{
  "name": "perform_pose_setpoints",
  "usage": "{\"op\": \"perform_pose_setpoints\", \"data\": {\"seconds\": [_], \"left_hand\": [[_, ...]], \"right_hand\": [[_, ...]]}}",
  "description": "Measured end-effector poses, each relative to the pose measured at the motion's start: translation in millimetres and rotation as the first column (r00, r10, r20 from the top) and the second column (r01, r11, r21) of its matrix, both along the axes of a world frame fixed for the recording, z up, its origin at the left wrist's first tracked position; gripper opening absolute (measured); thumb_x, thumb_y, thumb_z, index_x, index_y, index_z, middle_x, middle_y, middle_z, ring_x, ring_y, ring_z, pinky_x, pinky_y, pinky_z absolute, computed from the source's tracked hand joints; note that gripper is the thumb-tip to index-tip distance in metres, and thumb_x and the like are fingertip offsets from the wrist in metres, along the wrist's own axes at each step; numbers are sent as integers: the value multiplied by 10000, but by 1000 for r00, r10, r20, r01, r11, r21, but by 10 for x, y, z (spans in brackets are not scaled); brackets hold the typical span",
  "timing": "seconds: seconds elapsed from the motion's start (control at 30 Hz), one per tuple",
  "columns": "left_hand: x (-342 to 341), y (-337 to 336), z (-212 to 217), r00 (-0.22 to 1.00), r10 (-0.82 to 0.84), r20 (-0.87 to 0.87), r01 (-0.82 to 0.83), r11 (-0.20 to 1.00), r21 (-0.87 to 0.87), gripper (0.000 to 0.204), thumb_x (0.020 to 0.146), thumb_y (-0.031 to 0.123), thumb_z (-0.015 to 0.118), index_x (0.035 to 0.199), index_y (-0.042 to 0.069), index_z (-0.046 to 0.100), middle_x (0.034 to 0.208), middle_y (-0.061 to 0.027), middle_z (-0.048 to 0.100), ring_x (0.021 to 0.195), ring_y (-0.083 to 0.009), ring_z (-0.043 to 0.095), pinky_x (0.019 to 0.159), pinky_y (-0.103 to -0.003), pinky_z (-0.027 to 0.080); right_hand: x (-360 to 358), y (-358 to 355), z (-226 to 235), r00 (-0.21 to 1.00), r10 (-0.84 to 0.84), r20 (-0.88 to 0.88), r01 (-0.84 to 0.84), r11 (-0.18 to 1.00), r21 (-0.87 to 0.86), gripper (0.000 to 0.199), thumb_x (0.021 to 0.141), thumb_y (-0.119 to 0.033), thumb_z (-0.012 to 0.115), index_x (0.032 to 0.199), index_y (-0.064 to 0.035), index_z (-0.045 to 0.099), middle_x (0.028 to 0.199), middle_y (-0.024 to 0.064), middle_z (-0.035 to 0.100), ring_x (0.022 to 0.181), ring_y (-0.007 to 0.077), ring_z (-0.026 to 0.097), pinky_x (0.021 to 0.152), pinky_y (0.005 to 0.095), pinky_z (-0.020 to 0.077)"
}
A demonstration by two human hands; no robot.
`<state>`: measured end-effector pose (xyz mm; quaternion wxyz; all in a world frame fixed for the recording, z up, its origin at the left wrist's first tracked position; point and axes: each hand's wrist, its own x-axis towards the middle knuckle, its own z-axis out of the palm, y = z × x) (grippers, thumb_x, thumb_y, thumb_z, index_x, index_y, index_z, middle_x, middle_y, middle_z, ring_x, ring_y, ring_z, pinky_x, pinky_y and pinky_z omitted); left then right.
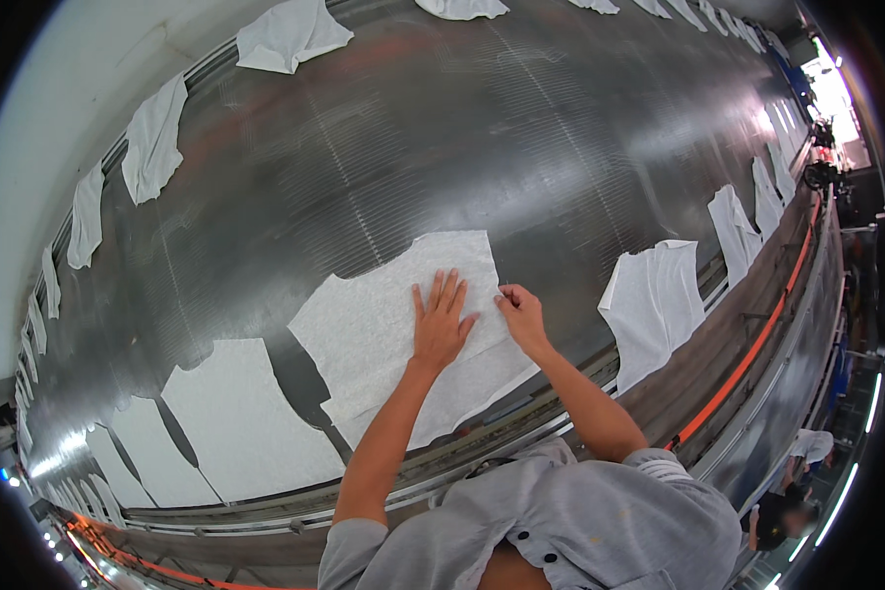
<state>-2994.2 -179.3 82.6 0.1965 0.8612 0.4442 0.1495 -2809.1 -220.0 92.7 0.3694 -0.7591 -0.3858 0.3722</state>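
Head view, looking down: white cloth piece spread flat on wide ribbed metal surface, close to near edge, lower end over rail at front. Cloth roughly shirt-panel shaped (notched at upper right corner), lying at a slant. Left hand pressed flat on cloth, fingers straight and spread, palm down, gripping nothing. Right hand just beside it at cloth's right edge, fingers curled and thumb tucked in, pinching edge of cloth as far as visible; exact hold hard to tell. Both bare forearms coming up from grey button shirt at lower edge.

To left, another flat white panel of similar cut, near but apart from first, with further panels trailing off toward lower left corner. To right, folded white piece draped over near edge, more draped pieces beyond it along same edge. Along far edge, crumpled white cloths spaced in a row, hanging partly over. Orange strip running below near edge at right. Another person low at right corner, small and blurred.
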Motion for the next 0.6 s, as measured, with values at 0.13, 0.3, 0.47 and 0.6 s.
{"op": "perform_pose_setpoints", "data": {"seconds": [0.13,0.3,0.47,0.6], "left_hand": [[-6,570,-290,908,338,247,-374,920,115,454,871,254,726,1261,50,612,1301,-117,538,1256,-319,457,1019,-526,357],[-254,1128,-140,911,354,210,-366,930,21,361,752,182,825,1073,67,707,1056,-90,588,1026,-301,527,898,-453,420],[-313,1242,-216,896,355,268,-348,935,-76,145,768,161,818,860,78,743,994,-45,570,999,-246,513,888,-416,411],[-309,1200,-176,836,417,357,-394,908,-140,93,780,120,802,812,58,741,962,-44,576,995,-250,517,885,-408,419]], "right_hand": [[86,53,-44,959,-10,282,-33,989,147,149,888,-123,670,962,3,702,847,121,698,760,219,660,701,340,511],[174,641,-66,926,10,377,-7,1000,-9,206,887,-233,667,898,-31,705,966,148,690,865,330,666,751,434,524],[-11,1030,-9,898,68,435,53,964,-260,206,871,-243,671,870,-41,704,927,147,703,881,327,679,764,444,527],[1,1026,11,947,42,317,35,972,-234,194,868,-230,667,876,-40,703,865,136,708,854,313,687,752,423,526]]}}
